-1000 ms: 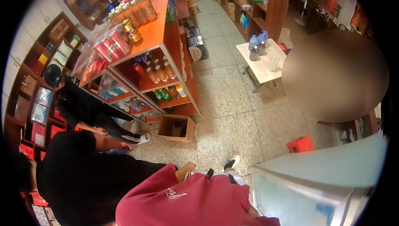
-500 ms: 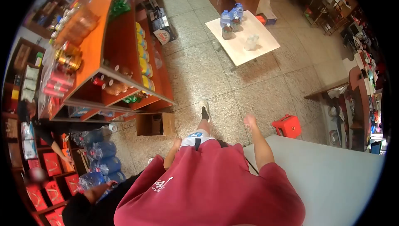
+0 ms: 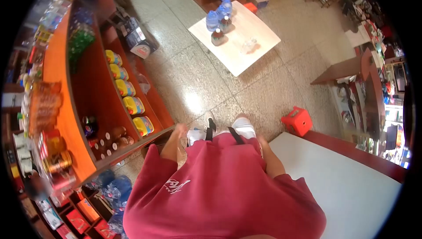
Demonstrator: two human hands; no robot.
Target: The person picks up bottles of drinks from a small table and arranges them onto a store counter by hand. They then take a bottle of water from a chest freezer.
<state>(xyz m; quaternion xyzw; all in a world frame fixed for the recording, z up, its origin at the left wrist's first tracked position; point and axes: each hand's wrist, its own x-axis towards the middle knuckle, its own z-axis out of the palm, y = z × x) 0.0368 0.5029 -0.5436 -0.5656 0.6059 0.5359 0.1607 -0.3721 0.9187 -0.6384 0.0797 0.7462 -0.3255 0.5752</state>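
My left hand [image 3: 179, 131] hangs in front of my body at the left, beside the lower end of a wooden shelf [image 3: 83, 140]; its fingers are blurred. Against my right side is my right hand [image 3: 262, 141], mostly hidden by the maroon shirt [image 3: 224, 182]. No object shows in either hand. Yellow-capped containers [image 3: 133, 105] stand in a row on the shelf, with dark bottles [image 3: 105, 141] lying at its near end. Ahead, a pale table [image 3: 252, 28] bears blue jugs [image 3: 212, 20], dark bottles [image 3: 217, 37] and a clear item [image 3: 249, 45].
A red stool [image 3: 299, 121] stands at the right, beside a large pale tabletop [image 3: 329, 182]. Boxes [image 3: 141, 45] are on the floor past the shelf. Large blue water bottles [image 3: 118, 190] are at lower left. A wooden counter [image 3: 343, 70] is at right.
The view has shifted and turned, bringing the shelf and yellow containers closer. My right hand has drawn back from ahead to my side. The other person at lower left is out of sight.
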